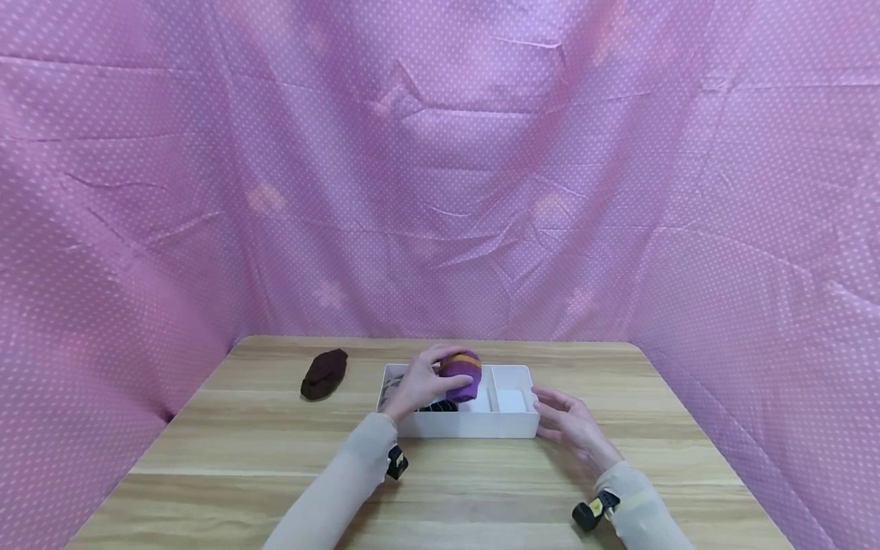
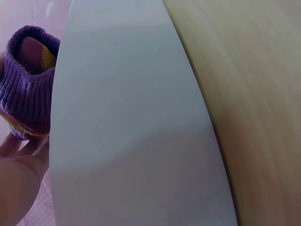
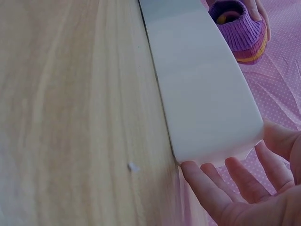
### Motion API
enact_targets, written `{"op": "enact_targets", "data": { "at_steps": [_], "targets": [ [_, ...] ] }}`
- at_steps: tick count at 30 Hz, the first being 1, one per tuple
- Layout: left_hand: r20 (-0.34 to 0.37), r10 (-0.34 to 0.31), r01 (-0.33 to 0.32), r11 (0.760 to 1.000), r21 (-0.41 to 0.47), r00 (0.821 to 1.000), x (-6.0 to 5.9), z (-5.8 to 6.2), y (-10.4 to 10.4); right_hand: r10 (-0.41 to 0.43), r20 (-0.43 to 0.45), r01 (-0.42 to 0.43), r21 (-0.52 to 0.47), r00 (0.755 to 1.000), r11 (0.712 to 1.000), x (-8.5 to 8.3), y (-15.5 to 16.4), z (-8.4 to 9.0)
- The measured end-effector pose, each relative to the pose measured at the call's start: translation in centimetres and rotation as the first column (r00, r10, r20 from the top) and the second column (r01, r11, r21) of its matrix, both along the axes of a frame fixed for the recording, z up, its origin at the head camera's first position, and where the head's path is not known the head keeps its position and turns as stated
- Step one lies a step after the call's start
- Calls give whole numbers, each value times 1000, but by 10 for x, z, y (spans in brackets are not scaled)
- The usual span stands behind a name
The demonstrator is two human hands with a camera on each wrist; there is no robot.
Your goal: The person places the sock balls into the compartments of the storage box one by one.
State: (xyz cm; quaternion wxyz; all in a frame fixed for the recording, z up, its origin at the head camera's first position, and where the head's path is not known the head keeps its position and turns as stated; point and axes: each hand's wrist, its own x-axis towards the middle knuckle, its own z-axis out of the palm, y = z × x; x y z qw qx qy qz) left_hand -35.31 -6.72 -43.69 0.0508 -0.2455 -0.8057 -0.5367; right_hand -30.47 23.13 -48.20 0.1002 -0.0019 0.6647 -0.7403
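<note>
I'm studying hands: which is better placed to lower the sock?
Likely the left hand: it holds the purple sock over the box, while the right hand is at the box's end.

Pale sleeves (image 1: 347, 475), black wrist devices (image 1: 397, 463) with yellow markings (image 1: 596, 506)

Pink-purple polka-dot fabric (image 1: 440, 176) hung on three sides; creased, faint pale flower shapes. Pale wood-grain desk (image 1: 481, 489), far corners rounded. Light soft, diffuse.
</note>
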Motion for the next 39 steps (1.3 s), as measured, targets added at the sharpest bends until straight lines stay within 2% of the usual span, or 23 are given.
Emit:
{"op": "enact_targets", "data": {
  "at_steps": [9, 13, 21, 39],
  "targets": [
    [-87, 30, -33, 999, -31, 996, 3, -10, 18, 12, -2, -12, 11, 1000, 1000, 1, 1, 1],
    [-87, 25, -27, 999, -21, 996, 3, -13, 23, 13, -12, -13, 20, 1000, 1000, 1, 1, 2],
    [-31, 51, -51, 999, -17, 998, 4, -16, 30, 20, -5, -20, 11, 1000, 1000, 3, 0, 2],
    [-49, 93, -97, 991, -90, 995, 1, -16, 38, 5, -7, -5, 23, 1000, 1000, 1, -1, 4]
  ]
}}
